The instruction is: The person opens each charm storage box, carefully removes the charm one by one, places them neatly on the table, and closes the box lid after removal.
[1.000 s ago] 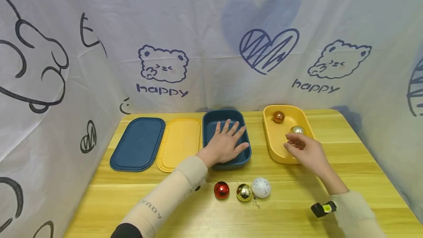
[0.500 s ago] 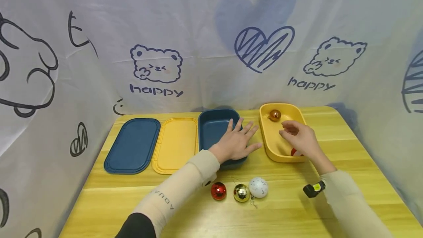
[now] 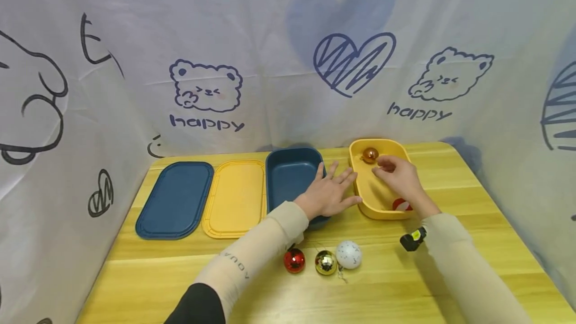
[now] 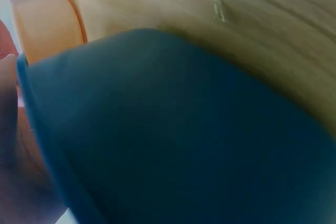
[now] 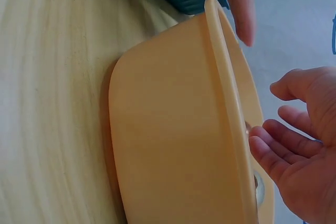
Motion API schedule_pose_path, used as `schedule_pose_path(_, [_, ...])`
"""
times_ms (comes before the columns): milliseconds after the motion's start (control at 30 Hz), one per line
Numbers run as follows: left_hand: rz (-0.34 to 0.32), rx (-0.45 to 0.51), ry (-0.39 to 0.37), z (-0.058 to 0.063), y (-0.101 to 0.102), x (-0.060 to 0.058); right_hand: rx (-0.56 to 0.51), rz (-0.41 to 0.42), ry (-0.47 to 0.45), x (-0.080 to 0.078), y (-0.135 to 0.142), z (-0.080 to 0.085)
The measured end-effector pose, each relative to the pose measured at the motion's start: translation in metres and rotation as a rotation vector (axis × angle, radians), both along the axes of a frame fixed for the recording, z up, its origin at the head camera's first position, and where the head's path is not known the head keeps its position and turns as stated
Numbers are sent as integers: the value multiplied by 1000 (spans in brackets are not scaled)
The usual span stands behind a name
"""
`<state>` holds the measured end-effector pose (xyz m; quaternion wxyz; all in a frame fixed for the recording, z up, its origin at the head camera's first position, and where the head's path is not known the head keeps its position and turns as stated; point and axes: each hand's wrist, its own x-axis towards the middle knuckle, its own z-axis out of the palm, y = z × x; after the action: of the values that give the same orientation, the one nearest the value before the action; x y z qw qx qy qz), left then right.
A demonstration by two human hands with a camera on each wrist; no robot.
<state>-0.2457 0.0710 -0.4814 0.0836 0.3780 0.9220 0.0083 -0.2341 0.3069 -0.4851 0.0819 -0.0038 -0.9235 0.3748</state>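
My left hand (image 3: 330,194), fingers spread, reaches over the right side of the dark blue box (image 3: 287,179); its fingertips come right to the left rim of the yellow box (image 3: 373,210). Above the yellow box is my right hand (image 3: 398,176), its fingers bent and the thumb apart with nothing between them. Just beyond its fingertips lies a copper bauble (image 3: 370,155) inside the box. A red and white bauble (image 3: 402,205) sits near the front end, partly behind the right hand. In the right wrist view, a silver bauble (image 5: 260,188) shows past the rim.
In front of the boxes, a red bauble (image 3: 294,260), a gold bauble (image 3: 325,262) and a white bauble (image 3: 348,254) lie on the wooden table (image 3: 373,294). A blue lid (image 3: 175,201) and a yellow lid (image 3: 235,199) lie flat at left. A printed curtain (image 3: 279,104) hangs behind.
My left hand has moved right from over the blue box toward the yellow box. My right hand has shifted farther back over the yellow box, and the red and white bauble has come into sight.
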Motion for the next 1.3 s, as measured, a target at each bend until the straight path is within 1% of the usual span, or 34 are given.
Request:
schedule_pose_path(133, [-7,5,-9,-5,8,-1,2,-6,-19,-8,-2,-2])
schedule_pose_path(300, [-8,5,1,-6,13,-1,1,8,-36,-15,-6,-1])
schedule_pose_path(433, [-5,0,9,-5,12,0,-5,15,-38,-22,-10,-2])
schedule_pose_path(567, [0,11,28,-7,12,0,-5,8,-26,-30,-11,-4])
schedule_pose_path(800, [-3,9,49,-8,13,0,15,-35,12,-42,-7,-8])
schedule_pose_path(1000, [-5,5,55,-9,14,0,39,-54,-6,-50,-3,-11])
schedule_pose_path(1300, [-8,10,56,-7,15,0,31,-56,-37,-60,1,-11])
